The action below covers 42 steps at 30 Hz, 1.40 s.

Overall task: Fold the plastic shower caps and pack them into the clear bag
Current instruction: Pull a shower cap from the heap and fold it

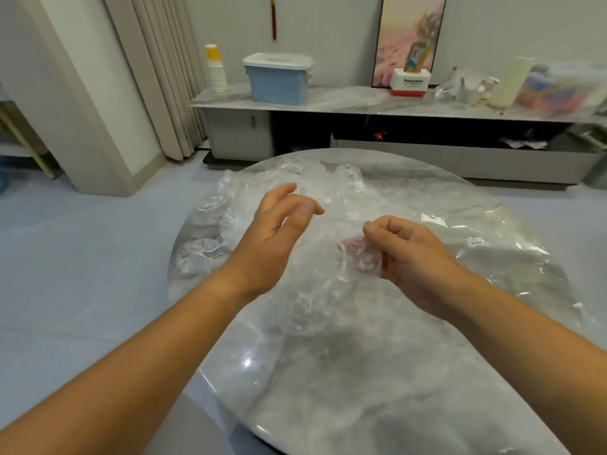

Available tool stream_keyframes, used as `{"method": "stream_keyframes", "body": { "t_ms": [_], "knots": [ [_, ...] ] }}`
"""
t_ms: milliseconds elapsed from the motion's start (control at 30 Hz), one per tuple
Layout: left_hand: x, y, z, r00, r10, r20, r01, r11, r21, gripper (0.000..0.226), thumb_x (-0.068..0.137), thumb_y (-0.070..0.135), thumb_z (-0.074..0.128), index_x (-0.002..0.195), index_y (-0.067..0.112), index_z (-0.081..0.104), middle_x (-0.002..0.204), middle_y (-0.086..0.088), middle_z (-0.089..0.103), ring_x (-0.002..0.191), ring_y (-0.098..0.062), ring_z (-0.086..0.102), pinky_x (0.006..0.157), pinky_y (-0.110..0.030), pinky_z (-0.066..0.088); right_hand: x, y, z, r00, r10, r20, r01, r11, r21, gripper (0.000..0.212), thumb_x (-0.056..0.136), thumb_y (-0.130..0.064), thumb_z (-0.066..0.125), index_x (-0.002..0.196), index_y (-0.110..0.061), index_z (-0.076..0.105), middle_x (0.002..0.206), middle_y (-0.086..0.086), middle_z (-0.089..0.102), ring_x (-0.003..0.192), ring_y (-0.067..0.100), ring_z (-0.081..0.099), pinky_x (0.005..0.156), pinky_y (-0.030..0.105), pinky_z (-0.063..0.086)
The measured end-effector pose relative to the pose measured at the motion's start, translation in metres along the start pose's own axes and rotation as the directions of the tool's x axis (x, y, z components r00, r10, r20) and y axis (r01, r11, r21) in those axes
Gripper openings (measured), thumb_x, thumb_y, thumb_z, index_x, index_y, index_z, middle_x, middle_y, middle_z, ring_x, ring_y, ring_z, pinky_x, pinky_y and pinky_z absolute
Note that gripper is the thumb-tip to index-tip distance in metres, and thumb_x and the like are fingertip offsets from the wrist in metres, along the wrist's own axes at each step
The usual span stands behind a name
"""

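My right hand point(407, 254) pinches a crumpled, folded shower cap point(359, 257) of clear plastic, held just above the round marble table point(328, 389). My left hand point(279, 231) hovers to the left of it with relaxed, spread fingers and holds nothing. A heap of loose clear shower caps point(262, 192) lies at the far left of the table, behind my left hand. A large clear bag point(476, 257) lies flat over the right side of the table, under my right hand.
Beyond the table stands a low grey cabinet point(394, 106) with a blue lidded box point(279, 78), stacked paper cups point(216, 68), a red-and-white box point(410, 82) and clutter on it. Curtains point(157, 77) hang at the left. Grey floor surrounds the table.
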<state>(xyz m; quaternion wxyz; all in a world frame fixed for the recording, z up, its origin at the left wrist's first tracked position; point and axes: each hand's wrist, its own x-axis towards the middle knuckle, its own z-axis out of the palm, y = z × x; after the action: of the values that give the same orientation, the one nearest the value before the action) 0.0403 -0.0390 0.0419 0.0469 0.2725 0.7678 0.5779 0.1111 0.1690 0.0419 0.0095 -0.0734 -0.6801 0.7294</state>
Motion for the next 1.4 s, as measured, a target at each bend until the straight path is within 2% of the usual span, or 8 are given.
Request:
{"method": "stream_keyframes", "body": {
  "t_ms": [200, 333, 533, 667, 833, 967, 1167, 1400],
  "knots": [
    [-0.029, 0.004, 0.034, 0.931, -0.122, 0.343, 0.105, 0.992, 0.066, 0.025, 0.092, 0.046, 0.061, 0.102, 0.024, 0.066, 0.1, 0.001, 0.07, 0.096, -0.014, 0.067, 0.096, -0.039, 0.053, -0.056, 0.018, -0.03, 0.992, 0.095, -0.088, -0.112, 0.97, -0.217, 0.021, 0.098, -0.024, 0.065, 0.081, -0.012, 0.059, 0.072, 0.007, 0.067, 0.079, 0.032, 0.064, 0.067, 0.034, 0.051],
    [-0.042, -0.015, 0.067, 0.851, -0.254, 0.459, 0.152, 0.957, 0.247, 0.016, 0.092, 0.035, 0.071, 0.104, 0.025, 0.067, 0.1, 0.001, 0.063, 0.077, -0.009, 0.06, 0.081, -0.03, 0.055, -0.072, 0.044, -0.055, 0.983, 0.13, -0.133, -0.171, 0.912, -0.372, 0.021, 0.098, -0.026, 0.065, 0.083, -0.013, 0.058, 0.072, 0.009, 0.068, 0.065, 0.019, 0.06, 0.055, 0.023, 0.043],
    [-0.051, -0.038, 0.088, 0.904, -0.312, 0.292, 0.181, 0.899, 0.399, 0.028, 0.093, 0.049, 0.064, 0.113, 0.029, 0.061, 0.118, 0.004, 0.055, 0.107, -0.013, 0.056, 0.094, -0.028, 0.047, -0.066, 0.091, -0.065, 0.982, 0.121, -0.144, -0.179, 0.835, -0.52, 0.021, 0.096, -0.023, 0.069, 0.082, -0.011, 0.06, 0.074, 0.01, 0.072, 0.06, 0.015, 0.064, 0.062, 0.037, 0.054],
    [-0.07, -0.046, 0.092, 0.962, -0.116, 0.247, -0.008, 0.893, 0.45, 0.015, 0.093, 0.045, 0.063, 0.101, 0.033, 0.06, 0.099, 0.013, 0.053, 0.087, -0.006, 0.055, 0.079, -0.024, 0.048, -0.055, 0.114, -0.07, 0.981, 0.126, -0.148, -0.192, 0.754, -0.628, 0.02, 0.094, -0.033, 0.07, 0.098, -0.014, 0.064, 0.093, 0.009, 0.073, 0.079, 0.019, 0.067, 0.081, 0.045, 0.059],
    [-0.106, -0.059, 0.093, 0.818, -0.156, 0.554, -0.136, 0.882, 0.45, 0.032, 0.085, 0.066, 0.058, 0.101, 0.039, 0.062, 0.098, 0.018, 0.055, 0.091, -0.004, 0.057, 0.084, -0.029, 0.052, -0.074, 0.105, -0.07, 0.989, -0.149, 0.005, 0.098, 0.619, -0.779, 0.026, 0.089, -0.049, 0.068, 0.1, -0.026, 0.062, 0.109, -0.011, 0.061, 0.109, 0.008, 0.055, 0.092, 0.027, 0.048],
    [-0.116, -0.07, 0.099, 0.701, -0.219, 0.678, -0.236, 0.827, 0.51, 0.057, 0.069, 0.084, 0.059, 0.109, 0.044, 0.056, 0.112, 0.017, 0.047, 0.103, -0.005, 0.05, 0.094, -0.029, 0.046, -0.111, 0.105, -0.068, 0.946, -0.046, 0.321, 0.289, 0.573, -0.767, 0.032, 0.079, -0.054, 0.077, 0.08, -0.026, 0.063, 0.105, -0.01, 0.066, 0.105, 0.003, 0.058, 0.091, 0.017, 0.044],
    [-0.107, -0.085, 0.088, 0.799, -0.227, 0.557, -0.055, 0.895, 0.443, 0.047, 0.063, 0.044, 0.093, 0.098, 0.038, 0.062, 0.116, 0.012, 0.046, 0.11, -0.005, 0.045, 0.098, -0.022, 0.041, -0.116, 0.136, -0.066, 0.932, 0.132, 0.338, 0.2, 0.588, -0.783, 0.044, 0.059, -0.072, 0.08, 0.088, -0.04, 0.069, 0.14, -0.015, 0.052, 0.135, 0.0, 0.04, 0.112, 0.022, 0.035],
    [-0.106, -0.096, 0.09, 0.835, -0.222, 0.503, -0.015, 0.905, 0.424, 0.01, 0.077, 0.034, 0.086, 0.081, 0.037, 0.078, 0.113, 0.016, 0.048, 0.109, -0.004, 0.05, 0.095, -0.024, 0.047, -0.094, 0.143, -0.06, 0.97, 0.091, 0.224, 0.101, 0.688, -0.718, 0.04, 0.059, -0.063, 0.084, 0.09, -0.04, 0.074, 0.139, -0.015, 0.053, 0.137, 0.003, 0.04, 0.118, 0.036, 0.033]
  ]
}}
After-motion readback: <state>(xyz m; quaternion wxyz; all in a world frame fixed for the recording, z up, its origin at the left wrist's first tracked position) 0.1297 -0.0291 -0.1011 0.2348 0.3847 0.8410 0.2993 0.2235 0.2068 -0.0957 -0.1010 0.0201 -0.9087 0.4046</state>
